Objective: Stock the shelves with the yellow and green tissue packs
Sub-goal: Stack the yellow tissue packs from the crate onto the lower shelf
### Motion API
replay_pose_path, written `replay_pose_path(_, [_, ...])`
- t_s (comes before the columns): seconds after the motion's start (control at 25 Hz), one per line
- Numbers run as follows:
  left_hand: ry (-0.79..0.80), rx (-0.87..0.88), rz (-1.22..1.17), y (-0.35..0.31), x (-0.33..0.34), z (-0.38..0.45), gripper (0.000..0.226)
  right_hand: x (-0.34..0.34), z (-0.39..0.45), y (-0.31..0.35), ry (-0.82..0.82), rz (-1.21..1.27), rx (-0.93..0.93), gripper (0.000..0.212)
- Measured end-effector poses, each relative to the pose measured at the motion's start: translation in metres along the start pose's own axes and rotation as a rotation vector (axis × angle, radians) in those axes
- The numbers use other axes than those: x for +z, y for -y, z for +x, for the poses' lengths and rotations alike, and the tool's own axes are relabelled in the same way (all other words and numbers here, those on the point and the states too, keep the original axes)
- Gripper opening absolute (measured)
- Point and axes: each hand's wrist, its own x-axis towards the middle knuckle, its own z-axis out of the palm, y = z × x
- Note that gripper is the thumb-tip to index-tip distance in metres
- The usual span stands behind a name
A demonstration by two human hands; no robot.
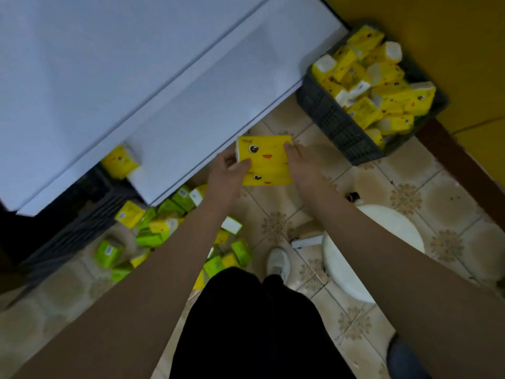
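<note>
Hands: 2, left hand (228, 170) and right hand (302, 164). Held yellow packs (263, 164): 2, stacked. Yellow pack on shelf (120, 161): 1. Dark crates: 2, right crate (336, 124) w/ approx. 20+ yellow packs, exact qty unclear. Floor pile (169, 231): mixed green/yellow packs, approx. 15. White shelves (136, 77): 2 tiers. Shoe (278, 262): 1.

A small shop or its stockroom, by the look of it: white metal display shelves (164, 86) rise over a patterned tile floor (410, 187); a dark plastic crate (336, 124) brims with identical yellow tissue packs (393, 86); more yellow and green packs (153, 233) lie heaped below.
</note>
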Motion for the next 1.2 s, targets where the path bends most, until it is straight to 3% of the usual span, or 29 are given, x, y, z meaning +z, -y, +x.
replay_pose_path(0.2, [-0.088, -0.069, -0.153, 0.057, -0.074, -0.016, 0.043, 0.078, -0.025, 0.013, 0.109, -0.239, -0.040, 0.047])
replay_pose_path(0.4, [-0.232, -0.062, -0.225, 0.136, -0.166, -0.016, 0.020, 0.192, -0.048, 0.017, 0.214, -0.332, -0.123, 0.038])
replay_pose_path(0.64, [-0.295, -0.014, -0.302, 0.223, -0.252, -0.004, 0.042, 0.325, -0.040, -0.019, 0.278, -0.384, -0.204, 0.039])
replay_pose_path(0.8, [-0.301, 0.084, -0.180, 0.290, -0.274, 0.072, 0.063, 0.409, 0.033, -0.050, 0.324, -0.459, -0.302, 0.042])
replay_pose_path(0.96, [-0.514, 0.230, 0.001, 0.344, -0.293, 0.201, 0.048, 0.494, 0.145, -0.067, 0.327, -0.432, -0.507, 0.043])
replay_pose_path(1.08, [-0.729, 0.415, 0.295, 0.346, -0.320, 0.289, 0.059, 0.547, 0.214, -0.051, 0.253, -0.367, -0.651, 0.045])
replay_pose_path(1.2, [-0.888, 0.487, 0.761, 0.348, -0.348, 0.351, 0.068, 0.589, 0.263, -0.040, 0.195, -0.332, -0.754, 0.045])
